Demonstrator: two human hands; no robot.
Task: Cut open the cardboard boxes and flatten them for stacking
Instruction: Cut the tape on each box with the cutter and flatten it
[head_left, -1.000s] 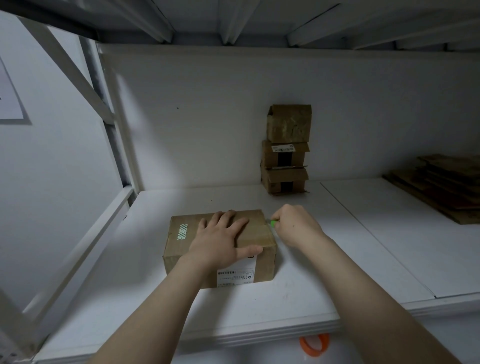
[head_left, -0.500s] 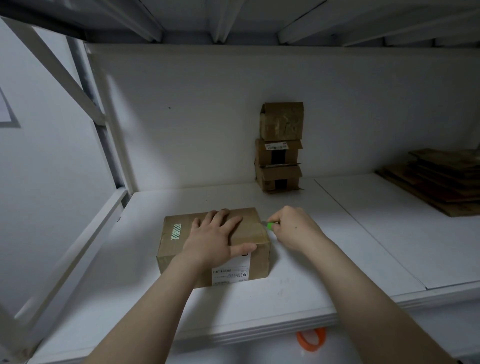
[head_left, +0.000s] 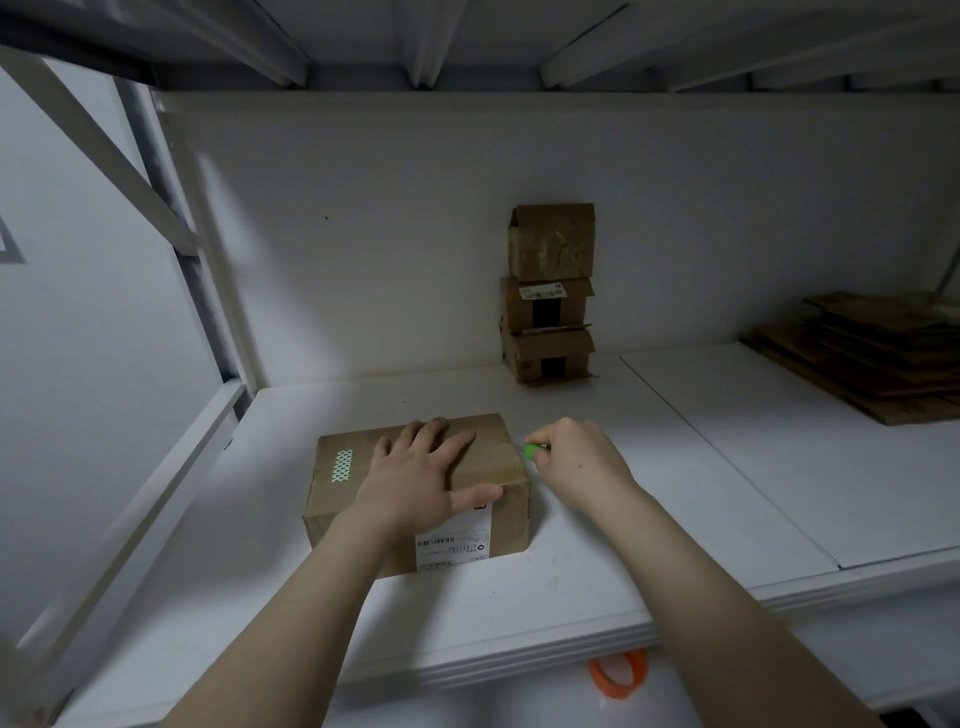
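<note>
Box: brown cardboard box (head_left: 332, 499), closed, top seam sealed with brown tape (head_left: 496, 460) that runs over the right end; front face slightly dented.
Position: near the front of the white shelf (head_left: 675, 467), left of centre, long side toward the viewer.
Left hand (head_left: 415, 478): flat on the box top, fingers straight and spread, thumb along the front upper edge; pressing down, gripping nothing.
Right hand (head_left: 576, 457): curled round a green cutter (head_left: 531, 451), tip at the box's upper right edge; blade too small to make out.
Markings: white shipping label (head_left: 452, 545) on the front face, with barcode and small print, unreadable; patch of white patterned tape (head_left: 342, 465) on the top, left end.
Other stock: three small stacked boxes (head_left: 548, 296) against the back wall, the middle one with an unreadable barcode label; pile of flattened cardboard (head_left: 878, 358) at far right of the shelf.
Surroundings: white back wall, white metal frame (head_left: 104, 150) with diagonal brace at left, underside of an upper shelf overhead; orange ring (head_left: 618, 673) below the shelf's front edge; dim light.
</note>
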